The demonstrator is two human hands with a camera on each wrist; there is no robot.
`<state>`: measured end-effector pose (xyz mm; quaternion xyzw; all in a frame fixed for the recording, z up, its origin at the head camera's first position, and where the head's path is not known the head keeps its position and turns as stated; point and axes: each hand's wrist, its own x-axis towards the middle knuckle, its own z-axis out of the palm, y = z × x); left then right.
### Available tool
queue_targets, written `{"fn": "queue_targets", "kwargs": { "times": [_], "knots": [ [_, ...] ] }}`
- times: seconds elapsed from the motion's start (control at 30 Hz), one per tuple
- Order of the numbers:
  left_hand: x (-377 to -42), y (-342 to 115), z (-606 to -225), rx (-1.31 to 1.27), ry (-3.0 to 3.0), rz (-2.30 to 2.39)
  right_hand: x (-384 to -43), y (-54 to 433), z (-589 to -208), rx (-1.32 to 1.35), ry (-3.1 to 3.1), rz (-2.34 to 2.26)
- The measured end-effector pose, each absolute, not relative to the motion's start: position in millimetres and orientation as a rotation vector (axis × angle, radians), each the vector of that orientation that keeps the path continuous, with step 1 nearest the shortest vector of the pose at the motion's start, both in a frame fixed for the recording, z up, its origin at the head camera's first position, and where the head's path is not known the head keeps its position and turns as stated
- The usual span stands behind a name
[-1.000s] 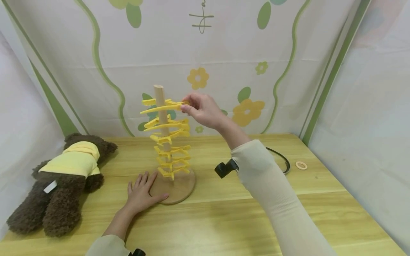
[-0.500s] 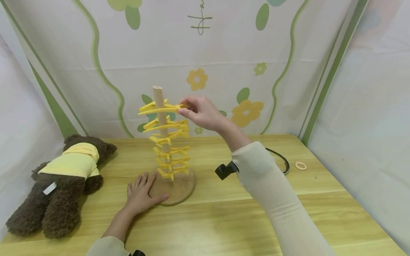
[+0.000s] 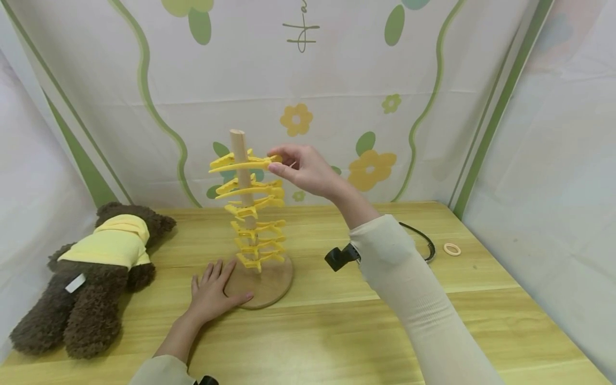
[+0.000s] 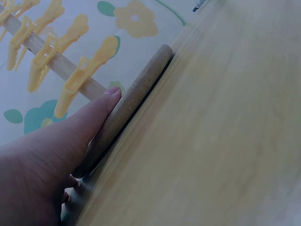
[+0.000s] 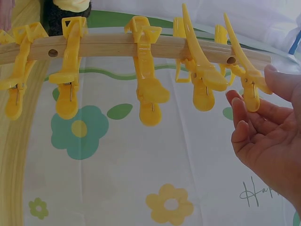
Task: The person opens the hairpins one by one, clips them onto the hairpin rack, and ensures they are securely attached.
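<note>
A wooden post (image 3: 238,141) stands upright on a round wooden base (image 3: 271,286), with several yellow hair clips (image 3: 247,232) clamped along it. My right hand (image 3: 308,168) pinches the tail end of the topmost yellow hair clip (image 5: 252,101) between thumb and fingers; its long prongs lie on either side of the post near the top. My left hand (image 3: 212,294) rests at the left of the base, fingers spread. In the left wrist view, the left thumb (image 4: 101,108) presses on the base's upper face; the other fingers are mostly hidden.
A brown plush bear (image 3: 93,315) in a yellow top lies on the left of the wooden table (image 3: 308,342). Behind my right forearm is a black curved band (image 3: 425,240), partly hidden, with a small beige ring (image 3: 452,249) beside it. White printed fabric (image 3: 346,69) walls the back.
Over the last second, the topmost hair clip's prongs have changed angle and my right hand has shifted slightly left and down. My left hand has stayed on the base.
</note>
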<state>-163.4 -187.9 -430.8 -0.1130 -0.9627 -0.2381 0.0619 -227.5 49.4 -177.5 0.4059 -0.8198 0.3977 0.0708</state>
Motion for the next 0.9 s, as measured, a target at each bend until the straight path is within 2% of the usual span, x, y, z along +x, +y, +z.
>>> {"fn": "queue_targets", "kwargs": {
  "times": [0.3, 0.57, 0.73, 0.9],
  "knots": [
    [-164, -188, -432, -0.341, -2.909, -0.725, -226, 52, -178, 1.177, -2.465, 1.271],
    [-164, -188, -433, -0.344, -2.905, -0.723, -224, 68, -183, 1.015, -2.478, 1.212],
    [-164, -189, -426, -0.333, -2.94, -0.735, -218, 95, -199, 0.928, -2.525, 1.057],
    [-162, -188, -401, -0.325, -2.96, -0.657, -210, 126, -230, 0.83, -2.635, 0.883]
  ]
}}
